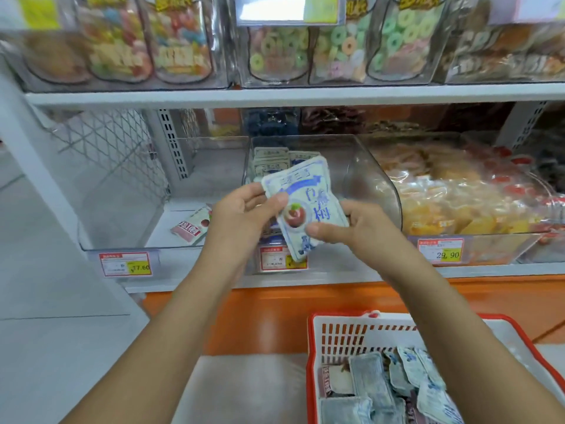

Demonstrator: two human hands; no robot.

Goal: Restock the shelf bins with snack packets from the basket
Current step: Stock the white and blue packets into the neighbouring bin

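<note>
Store shelf (183, 97) carries clear bins. Left hand (241, 212) and right hand (351, 228) both pinch one blue-white snack packet (305, 206), fingers curled on its edges, before the middle bin (370, 179). Basket (310, 347), lower right, holds more packets (370, 377).

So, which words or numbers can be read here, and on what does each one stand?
"29.90": right price tag.
"17.60": left price tag.
Middle price tag: blurred, partly hidden.
Held packet: blue Chinese characters, unclear.
Upper pack labels: blurred.
</note>
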